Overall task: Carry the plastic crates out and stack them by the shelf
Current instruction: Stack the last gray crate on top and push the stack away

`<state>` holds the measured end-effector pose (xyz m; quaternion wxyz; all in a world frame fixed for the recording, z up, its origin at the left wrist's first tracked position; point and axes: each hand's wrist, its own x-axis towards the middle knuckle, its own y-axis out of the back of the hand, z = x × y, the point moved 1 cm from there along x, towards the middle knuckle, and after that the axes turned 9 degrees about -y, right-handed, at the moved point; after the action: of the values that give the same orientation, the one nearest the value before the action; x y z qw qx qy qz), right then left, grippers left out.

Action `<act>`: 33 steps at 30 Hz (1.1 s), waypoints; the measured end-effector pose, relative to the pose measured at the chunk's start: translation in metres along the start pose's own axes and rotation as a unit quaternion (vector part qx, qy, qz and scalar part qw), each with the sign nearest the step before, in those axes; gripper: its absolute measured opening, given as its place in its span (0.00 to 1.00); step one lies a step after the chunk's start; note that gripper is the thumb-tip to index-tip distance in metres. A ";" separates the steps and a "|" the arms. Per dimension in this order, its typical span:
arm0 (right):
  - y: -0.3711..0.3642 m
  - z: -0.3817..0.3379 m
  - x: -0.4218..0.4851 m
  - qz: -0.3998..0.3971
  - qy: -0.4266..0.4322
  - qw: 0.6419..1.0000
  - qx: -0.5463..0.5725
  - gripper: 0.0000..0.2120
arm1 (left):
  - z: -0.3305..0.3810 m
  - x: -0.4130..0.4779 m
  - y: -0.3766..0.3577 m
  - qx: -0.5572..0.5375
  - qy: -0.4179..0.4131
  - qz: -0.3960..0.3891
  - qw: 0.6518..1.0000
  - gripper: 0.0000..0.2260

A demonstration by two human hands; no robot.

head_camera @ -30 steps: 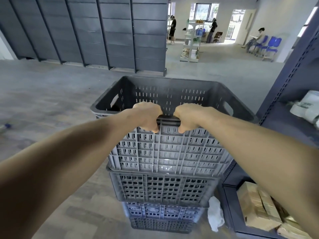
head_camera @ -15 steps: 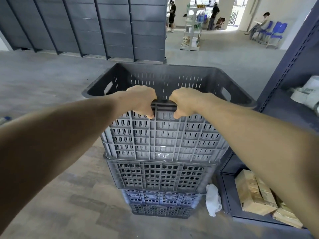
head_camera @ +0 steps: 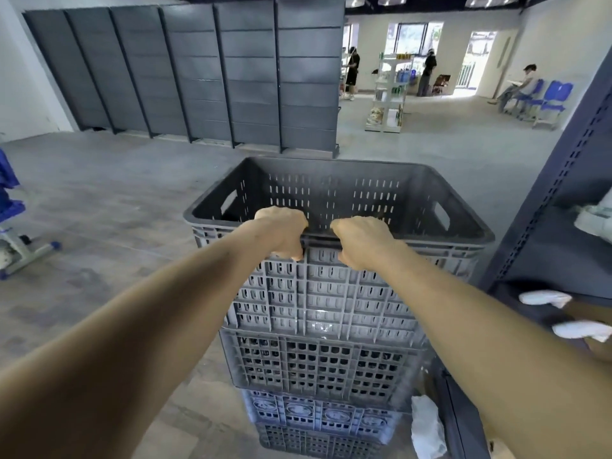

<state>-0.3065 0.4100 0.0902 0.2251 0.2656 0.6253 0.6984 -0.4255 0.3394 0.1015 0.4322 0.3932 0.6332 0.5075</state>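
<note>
Gripping the near rim of the top crate [head_camera: 331, 293] with left hand [head_camera: 283, 231] and right hand [head_camera: 362, 241], both curled over it side by side, probably to seat it square on the stack [head_camera: 314, 369] just beside the shelf [head_camera: 543, 207].

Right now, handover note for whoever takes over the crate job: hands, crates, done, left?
Left hand: grips the near rim of the top crate.
Right hand: grips the same rim, beside it.
Crates: four in one stack on the floor, next to the shelf on the right.
Done: top crate looks seated on the stack.
Left: release both hands; fetch any further crates, none others in view.
</note>
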 end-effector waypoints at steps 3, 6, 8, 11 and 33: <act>-0.002 -0.001 -0.005 0.027 -0.002 1.000 0.013 0.08 | 0.000 0.004 0.003 -0.020 -0.005 -0.041 0.999 0.10; 0.001 -0.001 -0.001 -0.031 -0.031 0.998 0.041 0.12 | -0.004 0.012 0.009 -0.060 -0.031 -0.091 0.994 0.09; 0.001 -0.001 0.006 -0.056 -0.049 0.995 0.060 0.10 | -0.006 0.016 0.013 -0.067 -0.050 -0.120 0.989 0.09; 0.003 0.000 0.017 -0.100 -0.090 0.988 0.071 0.11 | -0.009 0.025 0.016 -0.092 -0.101 -0.142 0.980 0.10; 0.062 -0.101 0.023 -0.119 -0.440 0.881 0.123 0.27 | -0.103 0.083 0.035 -0.128 -0.354 0.025 0.926 0.11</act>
<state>-0.3884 0.3418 0.1457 0.5241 0.4947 0.5699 0.3947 -0.5470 0.3921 0.1351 0.6619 0.5050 0.3585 0.4224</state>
